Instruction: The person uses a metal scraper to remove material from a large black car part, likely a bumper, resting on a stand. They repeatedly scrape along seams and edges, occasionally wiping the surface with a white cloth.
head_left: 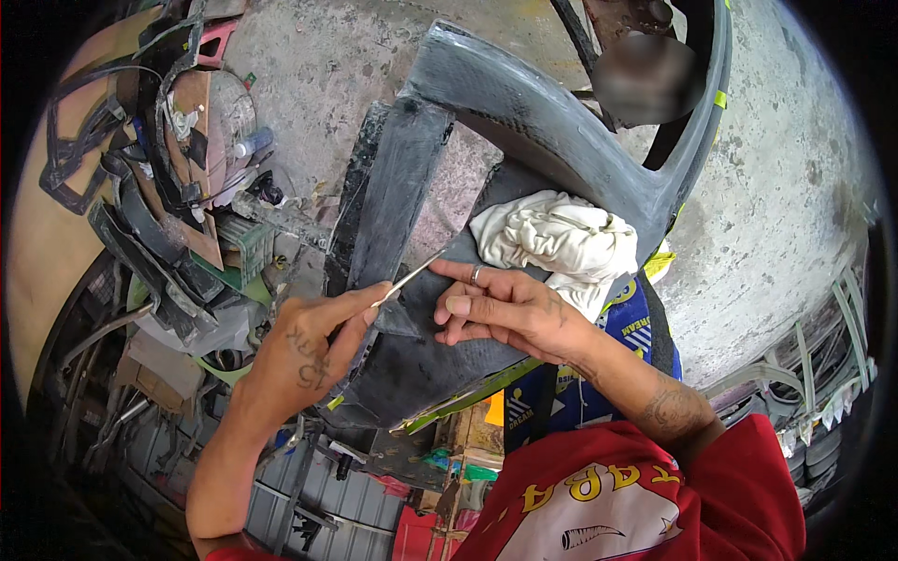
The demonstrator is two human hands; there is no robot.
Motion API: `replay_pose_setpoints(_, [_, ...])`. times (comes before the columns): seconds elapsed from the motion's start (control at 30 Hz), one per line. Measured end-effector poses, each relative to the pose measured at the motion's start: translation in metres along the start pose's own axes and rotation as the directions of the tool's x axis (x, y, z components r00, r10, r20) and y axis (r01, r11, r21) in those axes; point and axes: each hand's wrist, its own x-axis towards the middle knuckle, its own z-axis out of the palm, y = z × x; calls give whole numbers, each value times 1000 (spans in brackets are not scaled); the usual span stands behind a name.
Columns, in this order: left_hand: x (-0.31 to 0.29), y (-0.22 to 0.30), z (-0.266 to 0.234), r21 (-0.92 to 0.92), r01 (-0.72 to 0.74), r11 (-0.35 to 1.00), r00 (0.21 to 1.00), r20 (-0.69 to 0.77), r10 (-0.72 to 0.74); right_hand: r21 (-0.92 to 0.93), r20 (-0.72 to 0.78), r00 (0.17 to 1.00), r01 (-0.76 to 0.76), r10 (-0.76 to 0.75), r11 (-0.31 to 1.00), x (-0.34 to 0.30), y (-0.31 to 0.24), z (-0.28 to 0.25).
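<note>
Pinched between the thumb and fingers of my left hand is a thin, pale, flat strip, seen nearly edge-on; its exact kind I cannot make out. It slants up to the right. My right hand has a ring on it, its index finger stretched toward the strip's far tip, seemingly touching it. The other right fingers are loosely bent, with nothing visible in them. Beneath both hands lies a large dark grey vehicle bumper with whitish scuffed patches. A crumpled white cloth rests on it, just beyond my right hand.
Black plastic parts and frames are heaped on the left, near a green crate. Below the bumper is blue printed fabric. Stained concrete floor shows beyond. Stacked strips and parts lie at the right.
</note>
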Motion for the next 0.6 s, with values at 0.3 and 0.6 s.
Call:
replay_pose_setpoints(0.3, [-6, -10, 7, 50, -146, 988, 987, -66, 149, -28, -8, 999, -31, 31, 999, -2, -3, 0])
replay_pose_setpoints(0.6, [-5, -3, 0, 56, -149, 987, 989, -13, 150, -15, 12, 1000, -7, 8, 1000, -2, -4, 2])
